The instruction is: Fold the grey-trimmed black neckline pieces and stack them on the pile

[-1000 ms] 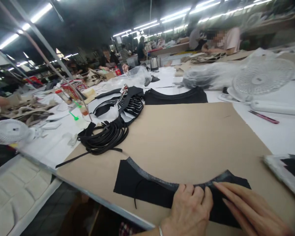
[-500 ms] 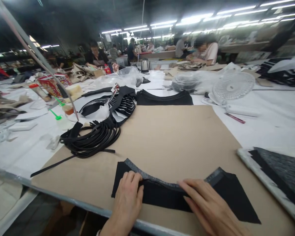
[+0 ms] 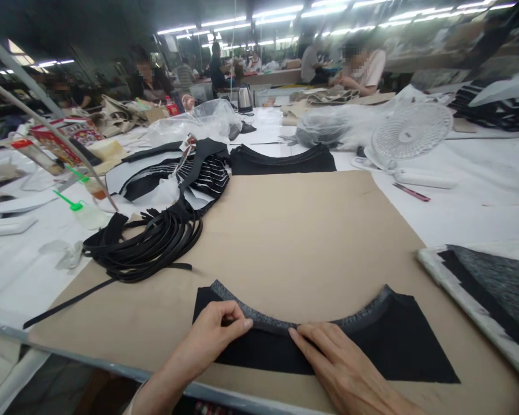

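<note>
A black fabric piece [image 3: 393, 340] with a curved grey-edged neckline [image 3: 363, 314] lies flat on a brown cardboard sheet [image 3: 303, 230] near the table's front edge. My left hand [image 3: 210, 340] rests on its left part, fingertips pinched on the curved edge. My right hand [image 3: 341, 369] lies on the fabric just right of it, fingers pressed together with the fingertips at the same edge. The two hands almost meet at the middle of the curve.
A bundle of black strips [image 3: 151, 242] lies left on the cardboard, striped and black garments [image 3: 281, 158] behind it. Glue bottles [image 3: 82, 210], a white fan [image 3: 410, 132], plastic bags [image 3: 199, 118] and a padded board [image 3: 493, 288] at right surround the sheet. Other people work at far tables.
Both hands have slid along the curved edge: first apart to left and middle, now close together at the middle. The camera has turned slightly right.
</note>
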Demonstrator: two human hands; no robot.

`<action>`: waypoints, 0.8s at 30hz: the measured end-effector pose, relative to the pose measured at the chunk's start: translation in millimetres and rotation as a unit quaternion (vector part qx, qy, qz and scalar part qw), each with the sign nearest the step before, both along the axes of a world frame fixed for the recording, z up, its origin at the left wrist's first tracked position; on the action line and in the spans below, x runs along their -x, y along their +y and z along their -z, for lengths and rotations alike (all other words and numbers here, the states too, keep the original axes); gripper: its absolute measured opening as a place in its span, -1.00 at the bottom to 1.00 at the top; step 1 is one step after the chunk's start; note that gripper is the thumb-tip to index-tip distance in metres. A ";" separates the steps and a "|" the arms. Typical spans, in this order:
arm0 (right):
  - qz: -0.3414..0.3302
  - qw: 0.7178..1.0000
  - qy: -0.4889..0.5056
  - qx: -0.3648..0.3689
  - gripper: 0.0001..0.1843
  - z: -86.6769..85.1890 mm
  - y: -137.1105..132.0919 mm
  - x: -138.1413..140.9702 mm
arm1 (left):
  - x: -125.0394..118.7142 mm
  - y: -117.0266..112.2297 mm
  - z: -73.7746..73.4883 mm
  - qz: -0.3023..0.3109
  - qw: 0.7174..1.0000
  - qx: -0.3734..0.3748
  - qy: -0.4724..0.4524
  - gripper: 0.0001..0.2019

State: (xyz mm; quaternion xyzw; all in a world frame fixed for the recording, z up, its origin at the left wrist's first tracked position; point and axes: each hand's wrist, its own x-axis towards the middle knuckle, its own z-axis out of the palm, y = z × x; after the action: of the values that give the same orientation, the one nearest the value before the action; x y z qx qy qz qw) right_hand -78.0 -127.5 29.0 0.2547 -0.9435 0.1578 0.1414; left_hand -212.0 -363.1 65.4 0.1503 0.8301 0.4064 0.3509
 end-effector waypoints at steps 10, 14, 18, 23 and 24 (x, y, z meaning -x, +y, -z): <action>-0.008 1.000 0.018 -0.003 -0.58 3.9 5.1 -3.5 | 8.9 10.0 -1.3 0.007 0.977 0.161 0.142 -0.92; -0.015 1.000 0.025 -0.001 -0.57 7.0 6.0 -2.2 | 11.1 12.0 -3.7 0.007 0.974 0.178 0.140 -0.92; -0.016 1.000 0.003 -0.011 -0.54 11.7 8.0 -3.2 | 11.7 13.3 -3.0 0.000 0.971 0.195 0.137 -0.94; -0.002 1.000 0.022 -0.011 -0.53 2.8 5.0 -2.0 | 13.1 15.5 -4.2 -0.010 0.968 0.209 0.136 -0.94; 0.003 1.000 0.025 -0.005 -0.52 -1.9 1.5 0.2 | 13.3 15.9 -4.6 -0.011 0.968 0.210 0.138 -0.94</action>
State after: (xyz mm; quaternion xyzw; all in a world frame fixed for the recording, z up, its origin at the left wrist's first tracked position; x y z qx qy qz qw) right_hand -78.3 -126.0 30.8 0.2563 -0.9412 0.1460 0.1645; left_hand -225.3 -347.3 70.0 0.1185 0.9391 0.2020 0.2516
